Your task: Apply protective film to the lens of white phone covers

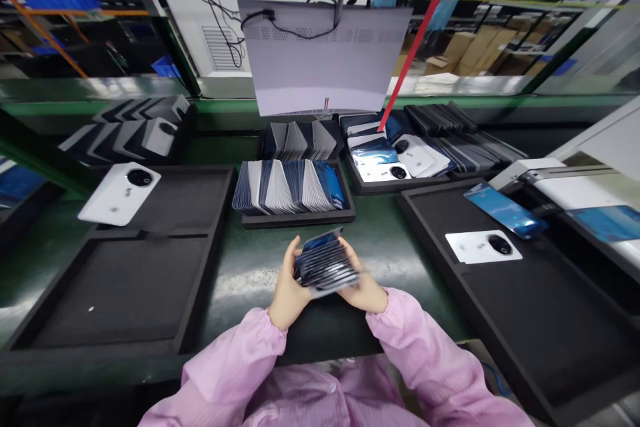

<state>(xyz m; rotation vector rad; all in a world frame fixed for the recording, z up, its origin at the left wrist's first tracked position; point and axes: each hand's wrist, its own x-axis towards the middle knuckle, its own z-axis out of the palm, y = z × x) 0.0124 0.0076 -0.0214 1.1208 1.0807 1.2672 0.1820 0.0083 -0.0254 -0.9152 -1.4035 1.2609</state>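
Between my two hands is a blurred stack of phone back covers (327, 263), dark blue and silvery at the edges. My left hand (290, 287) grips its left side, thumb up along the edge. At the right side my right hand (364, 285) is closed around the same stack, its fingers partly hidden. Just beyond stands a black foam tray (300, 220) packed with upright covers (285, 187) in fanned rows of white and dark blue.
On the left, a white phone cover (120, 193) lies across a black tray (135, 293). A right-hand tray (550, 327) holds another white cover (480, 247) and a shiny blue one (505, 210). Further trays of covers line the back below a hanging grey panel (320, 60).
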